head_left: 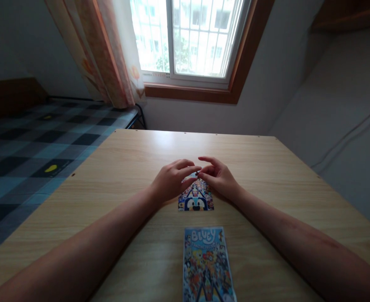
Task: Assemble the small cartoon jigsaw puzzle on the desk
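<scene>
Over the far end of a small colourful picture point(197, 202) with a blue cartoon dog's face, my two hands come close together. Between the thumb and index finger of my right hand point(218, 176) is a small dark jigsaw piece point(196, 173); its detail is too small to make out. My left hand point(174, 176) curves in from the other side, thumb and index finger apart, its fingertips right beside the piece. Both hands partly cover the upper part of the picture. Nearer to me lies a flat case point(207, 264) marked "Bluey", with the same kind of artwork.
The light wooden table point(125, 167) spreads around the picture, with its far edge near the wall. To the left is a bed with a checked cover point(78, 140). A window point(200, 42) and a curtain point(101, 50) are beyond; a cable point(345, 136) runs along the right wall.
</scene>
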